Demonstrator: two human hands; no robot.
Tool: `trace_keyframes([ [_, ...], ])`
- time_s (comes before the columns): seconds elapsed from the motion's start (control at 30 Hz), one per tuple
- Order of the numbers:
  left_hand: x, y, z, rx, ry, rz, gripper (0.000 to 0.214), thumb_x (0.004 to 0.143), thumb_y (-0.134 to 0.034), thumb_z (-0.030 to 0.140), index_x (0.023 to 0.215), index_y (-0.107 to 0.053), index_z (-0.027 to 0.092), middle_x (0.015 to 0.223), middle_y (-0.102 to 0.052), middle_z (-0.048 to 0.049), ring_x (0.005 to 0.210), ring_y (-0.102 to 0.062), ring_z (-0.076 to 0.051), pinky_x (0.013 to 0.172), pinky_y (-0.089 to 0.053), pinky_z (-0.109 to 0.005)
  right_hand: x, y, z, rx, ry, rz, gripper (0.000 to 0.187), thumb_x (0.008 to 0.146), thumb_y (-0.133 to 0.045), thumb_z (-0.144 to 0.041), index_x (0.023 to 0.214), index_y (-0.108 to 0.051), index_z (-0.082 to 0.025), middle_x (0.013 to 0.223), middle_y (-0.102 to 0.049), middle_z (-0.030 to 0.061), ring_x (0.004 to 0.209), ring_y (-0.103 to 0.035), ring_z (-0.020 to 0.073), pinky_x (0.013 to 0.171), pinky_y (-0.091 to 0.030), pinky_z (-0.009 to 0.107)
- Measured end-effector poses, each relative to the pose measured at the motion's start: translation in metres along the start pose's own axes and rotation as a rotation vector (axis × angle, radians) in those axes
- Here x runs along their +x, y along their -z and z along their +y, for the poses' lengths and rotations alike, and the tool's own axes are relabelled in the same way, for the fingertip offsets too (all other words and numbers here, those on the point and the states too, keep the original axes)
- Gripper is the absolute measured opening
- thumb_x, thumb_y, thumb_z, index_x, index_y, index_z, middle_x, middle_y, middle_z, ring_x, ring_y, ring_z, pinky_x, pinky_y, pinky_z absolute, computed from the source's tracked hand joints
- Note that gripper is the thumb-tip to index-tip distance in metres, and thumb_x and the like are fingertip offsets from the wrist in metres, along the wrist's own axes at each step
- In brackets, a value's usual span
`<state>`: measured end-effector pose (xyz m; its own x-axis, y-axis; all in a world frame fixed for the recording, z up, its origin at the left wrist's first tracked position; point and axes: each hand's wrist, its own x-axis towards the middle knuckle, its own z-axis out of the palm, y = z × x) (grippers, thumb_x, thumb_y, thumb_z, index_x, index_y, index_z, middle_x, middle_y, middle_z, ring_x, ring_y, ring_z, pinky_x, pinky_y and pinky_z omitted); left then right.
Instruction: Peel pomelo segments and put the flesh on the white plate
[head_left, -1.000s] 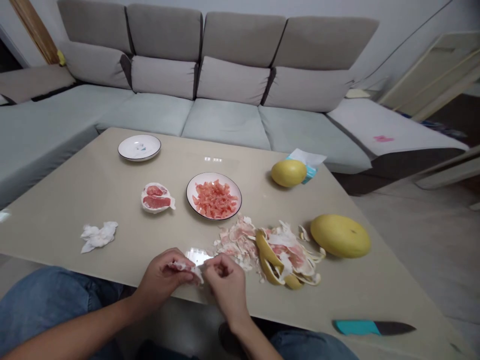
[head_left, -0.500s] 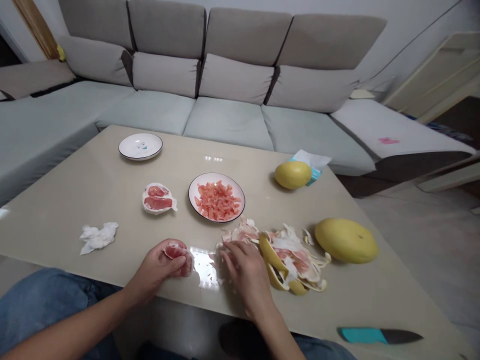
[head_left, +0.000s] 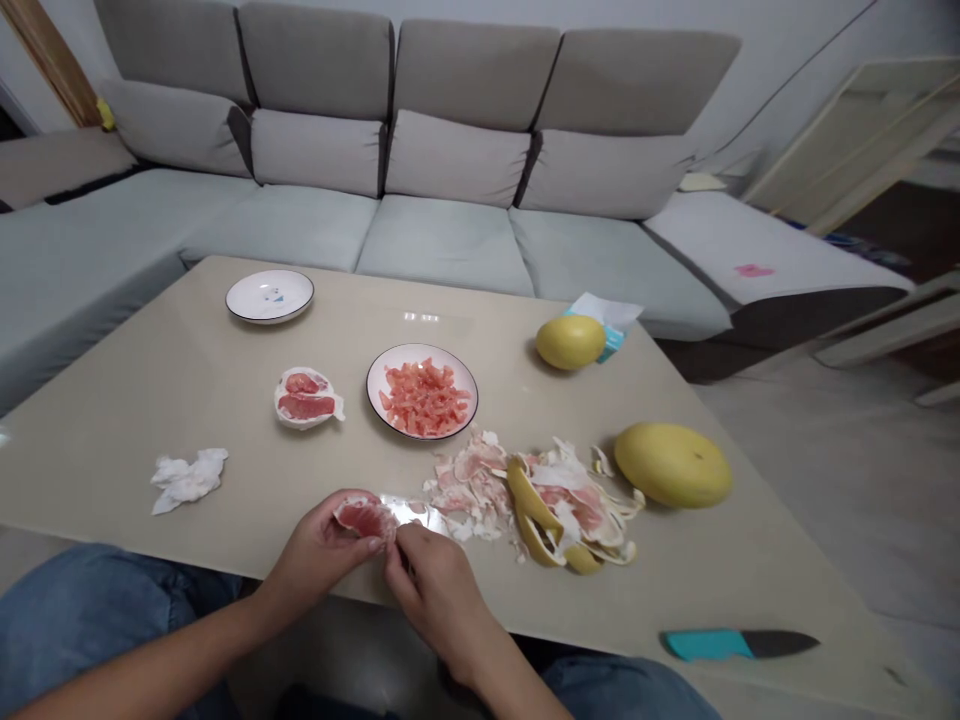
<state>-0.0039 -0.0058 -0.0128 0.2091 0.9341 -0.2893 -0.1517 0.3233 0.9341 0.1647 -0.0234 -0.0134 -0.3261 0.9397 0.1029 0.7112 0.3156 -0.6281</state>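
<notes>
My left hand is closed around a red pomelo segment, partly covered by pale membrane. At the segment's right end, the fingers of my right hand are pinched on its edge; the exact bit between the fingertips is hidden. Just beyond my hands lies a heap of pale membrane scraps, running into thick yellow pomelo peel. Further back, a round plate with a dark rim bears peeled red pulp pieces. To its left rests a partly peeled pomelo piece in white pith.
Two whole pomelos stand at the right, one near and one far beside a tissue pack. A knife lies at the front right edge. Crumpled tissue and a white plate are on the left.
My right hand has moved left from the scrap heap to the pomelo segment and pinches its edge. My left hand still holds the segment. The view has shifted slightly.
</notes>
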Motion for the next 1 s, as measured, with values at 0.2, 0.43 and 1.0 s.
trace_keyframes([
  [0.2, -0.002, 0.000, -0.014, -0.012, 0.008, -0.015, 0.031, 0.068, -0.080, 0.025, 0.093, -0.064, 0.016, 0.087, -0.070, -0.0036, 0.084, -0.064, -0.018, 0.080, -0.050, -0.030, -0.003, -0.010, 0.002, -0.019, 0.009, 0.098, 0.025, 0.079, -0.050, -0.017, 0.054, -0.051, -0.018, 0.052, -0.057, -0.0010, 0.048, -0.045, 0.0093, 0.052, -0.024, 0.024],
  [0.43, -0.003, 0.002, -0.015, 0.012, 0.002, -0.045, 0.028, 0.069, -0.079, 0.024, 0.092, -0.067, 0.016, 0.085, -0.072, -0.0037, 0.083, -0.065, -0.018, 0.080, -0.051, -0.030, -0.009, -0.014, 0.000, -0.156, 0.119, 0.246, 0.019, 0.077, -0.050, -0.017, 0.059, -0.057, -0.018, 0.054, -0.061, 0.0011, 0.050, -0.050, 0.0112, 0.055, -0.023, 0.027],
  [1.0, -0.008, -0.001, -0.015, 0.270, -0.063, 0.047, 0.017, 0.073, -0.073, 0.024, 0.089, -0.071, 0.017, 0.088, -0.069, -0.0068, 0.087, -0.066, -0.023, 0.080, -0.052, -0.032, -0.005, -0.014, 0.004, -0.143, 0.005, -0.061, 0.019, 0.082, -0.048, -0.016, 0.069, -0.062, -0.017, 0.061, -0.069, 0.0046, 0.052, -0.061, 0.0142, 0.052, -0.025, 0.025],
])
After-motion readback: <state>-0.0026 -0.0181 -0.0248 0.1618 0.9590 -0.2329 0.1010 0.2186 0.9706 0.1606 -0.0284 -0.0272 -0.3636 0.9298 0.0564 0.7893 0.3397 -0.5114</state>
